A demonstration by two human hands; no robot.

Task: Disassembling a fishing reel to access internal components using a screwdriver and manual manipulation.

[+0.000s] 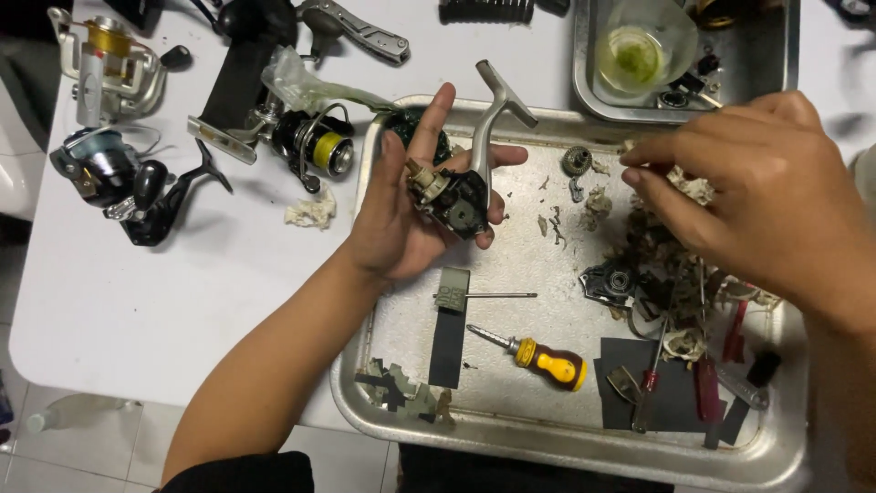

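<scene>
Holding reel body point(456, 196) w/ left hand point(401, 219); right hand point(766, 196) over tray point(547, 438).

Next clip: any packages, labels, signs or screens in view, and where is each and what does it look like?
Clear plastic bag: crumpled, on the white table above the tray's top-left corner, beside a black reel with yellow line.
Plastic bottle: clear, lying on the floor at bottom left.
No labels, signs or screens show.

The left hand point(401, 215) lies palm up with fingers loosely curled in a grip, while the right hand point(757, 196) hovers palm down, fingertips pinched.
</scene>
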